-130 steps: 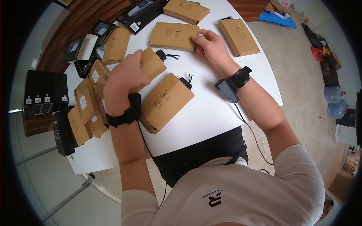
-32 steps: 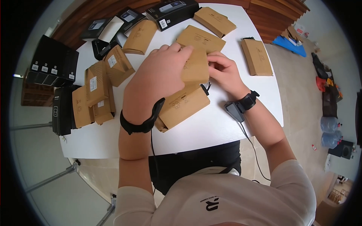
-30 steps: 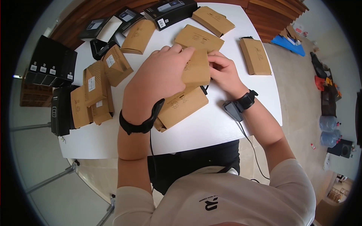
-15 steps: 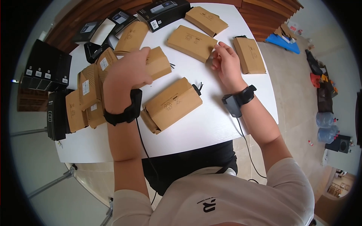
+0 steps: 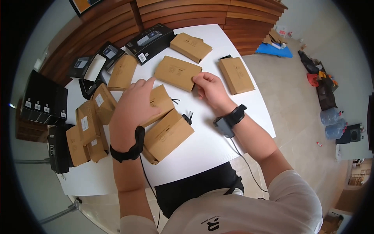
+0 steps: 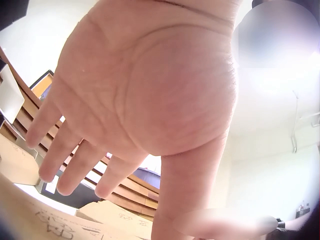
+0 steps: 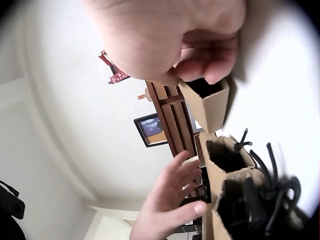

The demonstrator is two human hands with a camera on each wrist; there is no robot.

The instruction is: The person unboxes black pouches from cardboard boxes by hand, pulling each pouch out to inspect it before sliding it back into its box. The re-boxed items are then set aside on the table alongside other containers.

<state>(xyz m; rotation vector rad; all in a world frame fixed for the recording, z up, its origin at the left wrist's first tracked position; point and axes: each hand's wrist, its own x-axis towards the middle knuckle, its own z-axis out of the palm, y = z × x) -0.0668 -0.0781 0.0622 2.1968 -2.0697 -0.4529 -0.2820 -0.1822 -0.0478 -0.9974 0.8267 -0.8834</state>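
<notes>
My left hand (image 5: pixel 134 103) lies over a small cardboard box (image 5: pixel 163 99), its fingers straight and spread in the left wrist view. That box lies right behind a front cardboard box (image 5: pixel 169 136). Black cords (image 5: pixel 189 117) stick out of the front box's right end, and the right wrist view shows a black object (image 7: pixel 254 200) inside that opening. With thumb and curled fingers, my right hand (image 5: pixel 211 87) pinches the right end of a middle cardboard box (image 5: pixel 179 72). In the right wrist view this box's end (image 7: pixel 212 107) is open and dark inside.
More cardboard boxes stand at the back (image 5: pixel 191 46) and right (image 5: pixel 236 75). On the left, patterned boxes (image 5: pixel 87 123) are piled near upright black boxes (image 5: pixel 46 97). A black printed box (image 5: pixel 150 42) lies at the far edge of the white table (image 5: pixel 210 144).
My left hand has set down the box it held, which now lies against the front box. My right hand has left that box's end and come to the middle box's right end.
</notes>
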